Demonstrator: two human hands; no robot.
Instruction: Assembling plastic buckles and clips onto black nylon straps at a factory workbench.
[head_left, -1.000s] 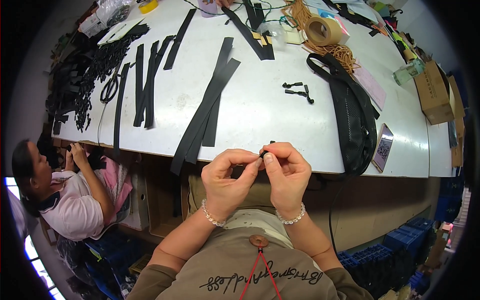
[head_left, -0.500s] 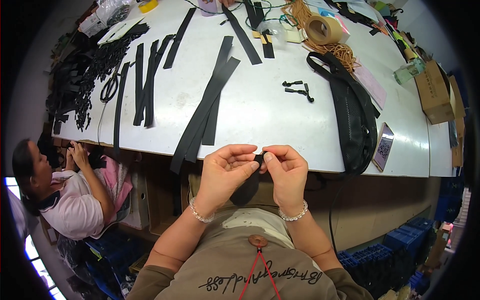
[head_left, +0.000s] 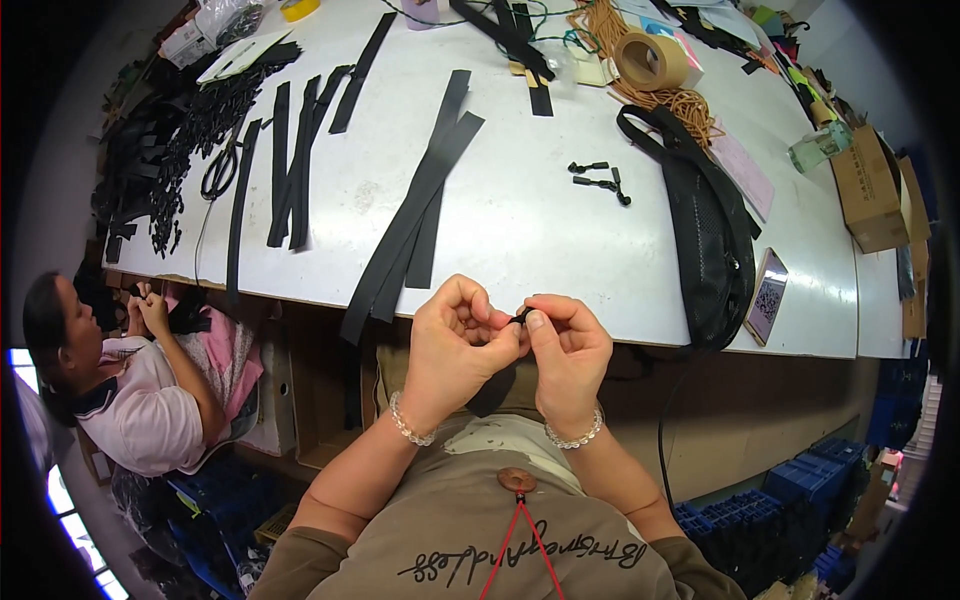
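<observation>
In front of my body, just off the table's near edge, my left hand [head_left: 455, 335] and my right hand [head_left: 568, 350] meet fingertip to fingertip. Both pinch a small black piece [head_left: 521, 314], mostly covered by the fingers, so its exact kind cannot be made out. Beneath the hands hangs a dark strip end [head_left: 492, 390]; whether it joins the pinched piece is hidden. Several long black strips [head_left: 420, 215] lie crossed on the table beyond my left hand. Farther right rest a few small black pull tabs with cord [head_left: 600, 183].
A black mesh bag [head_left: 700, 230] and a phone [head_left: 766, 296] lie on the white table [head_left: 540, 220] at right. Tan tape [head_left: 652, 60] and cord are behind. Scissors [head_left: 219, 172] and a black heap [head_left: 165, 150] are left. A co-worker [head_left: 140, 390] sits at the left.
My left fingers have curled in more, and the hands sit closer together around the black piece. At the far side, a black strip has shifted and turned toward the right.
</observation>
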